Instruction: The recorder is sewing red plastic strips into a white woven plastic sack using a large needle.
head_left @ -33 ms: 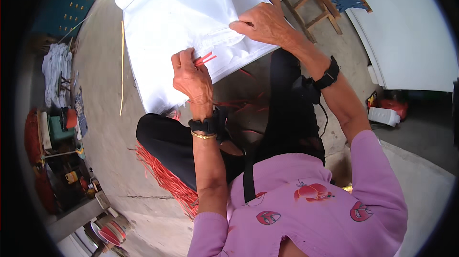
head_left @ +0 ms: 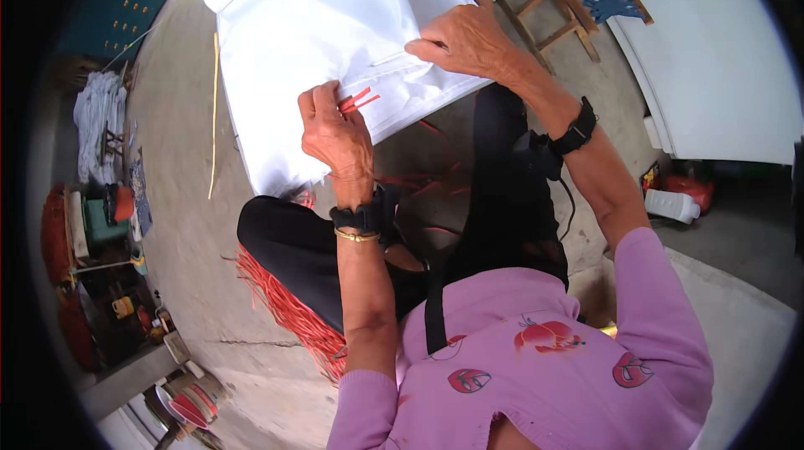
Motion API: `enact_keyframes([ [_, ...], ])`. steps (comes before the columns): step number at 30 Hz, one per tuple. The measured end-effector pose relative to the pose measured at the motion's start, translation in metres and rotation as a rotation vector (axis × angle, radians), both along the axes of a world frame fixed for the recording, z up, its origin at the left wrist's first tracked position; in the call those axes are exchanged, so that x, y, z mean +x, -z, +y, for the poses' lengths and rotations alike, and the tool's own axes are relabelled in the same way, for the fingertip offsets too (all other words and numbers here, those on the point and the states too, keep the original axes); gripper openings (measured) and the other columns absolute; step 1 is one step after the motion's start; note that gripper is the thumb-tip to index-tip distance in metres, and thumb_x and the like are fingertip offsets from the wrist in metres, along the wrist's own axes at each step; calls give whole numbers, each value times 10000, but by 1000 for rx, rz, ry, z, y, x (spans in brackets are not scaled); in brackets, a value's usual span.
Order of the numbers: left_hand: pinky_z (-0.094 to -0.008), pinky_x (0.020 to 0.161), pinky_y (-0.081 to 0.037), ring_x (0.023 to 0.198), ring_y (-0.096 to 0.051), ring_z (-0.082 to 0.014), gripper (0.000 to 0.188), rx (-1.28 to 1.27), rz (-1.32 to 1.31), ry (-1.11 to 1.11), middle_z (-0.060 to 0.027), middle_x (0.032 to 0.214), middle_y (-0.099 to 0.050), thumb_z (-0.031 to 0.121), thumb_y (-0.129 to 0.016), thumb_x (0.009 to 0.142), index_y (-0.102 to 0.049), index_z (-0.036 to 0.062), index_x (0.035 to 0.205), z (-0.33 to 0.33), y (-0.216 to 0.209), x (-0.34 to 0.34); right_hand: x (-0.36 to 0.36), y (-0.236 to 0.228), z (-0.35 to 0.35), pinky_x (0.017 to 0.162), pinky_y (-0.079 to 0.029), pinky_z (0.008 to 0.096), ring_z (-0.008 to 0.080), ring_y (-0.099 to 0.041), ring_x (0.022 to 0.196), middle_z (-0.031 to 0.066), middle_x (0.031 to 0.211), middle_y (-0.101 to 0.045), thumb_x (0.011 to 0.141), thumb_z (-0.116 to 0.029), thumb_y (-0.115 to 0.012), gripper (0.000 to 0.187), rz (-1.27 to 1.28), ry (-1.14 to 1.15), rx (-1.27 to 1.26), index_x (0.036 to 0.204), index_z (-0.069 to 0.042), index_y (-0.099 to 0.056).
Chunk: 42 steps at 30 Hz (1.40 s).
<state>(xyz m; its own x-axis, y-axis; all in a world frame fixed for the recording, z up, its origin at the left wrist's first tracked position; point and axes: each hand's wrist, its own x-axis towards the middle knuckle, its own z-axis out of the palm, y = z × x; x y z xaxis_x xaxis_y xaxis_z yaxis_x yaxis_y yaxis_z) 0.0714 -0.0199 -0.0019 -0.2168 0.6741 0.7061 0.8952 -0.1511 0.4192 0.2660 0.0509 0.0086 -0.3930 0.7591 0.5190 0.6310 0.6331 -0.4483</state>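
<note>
A large sheet of white cloth [head_left: 293, 56] lies in front of me, reaching over my knees. My left hand [head_left: 335, 131] is closed at its near part, with a few short red strips [head_left: 360, 101] sticking out between the fingers. Farther right, my right hand [head_left: 465, 43] pinches a raised fold of the same cloth between thumb and fingers. A creased seam runs across the cloth between the two hands. The fingertips of my left hand are partly hidden, so how much cloth they grip does not show.
A bundle of red strips [head_left: 289, 303] hangs beside my left leg, and loose ones lie on the floor between my legs. A wooden stool [head_left: 557, 10] stands at the far right, near a white cabinet-like surface [head_left: 712, 48]. A white jug [head_left: 670, 205] sits below it.
</note>
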Motion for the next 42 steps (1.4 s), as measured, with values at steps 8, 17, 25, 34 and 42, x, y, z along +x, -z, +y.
enact_keyframes([
  [8,-359,571,-482,679,-593,-294,203,-10,-45,56,-82,798,-591,20,-622,712,-585,90,899,11,16,45,-53,26,3,473,-321,334,156,-333,462,40,448,-358,859,-467,-524,581,425,-182,-462,519,1,-468],
  [17,-370,490,-456,586,-584,-276,112,27,11,-203,-56,773,-589,37,-610,744,-586,113,823,-1,25,-33,-48,7,10,424,-301,288,78,-334,451,51,444,-329,826,-350,-615,494,230,-158,-316,526,19,-479],
  [25,-356,470,-451,582,-559,-276,180,166,-11,2,-77,699,-533,-41,-591,667,-549,83,791,15,22,10,-75,43,17,461,-373,380,168,-429,437,160,462,-478,841,-461,-549,544,306,-166,-478,577,13,-587],
  [34,-389,531,-478,664,-604,-283,250,-73,21,-310,-57,1013,-564,60,-624,725,-576,118,964,-14,16,-35,-93,26,16,415,-342,342,140,-378,418,121,407,-380,784,-402,-644,512,413,-179,-467,560,50,-554],
  [42,-388,471,-443,560,-559,-299,145,94,6,-215,-91,711,-546,5,-590,704,-544,96,807,6,25,-24,-95,37,20,444,-359,375,152,-372,449,100,420,-364,803,-542,-558,682,117,-196,-372,488,57,-477],
])
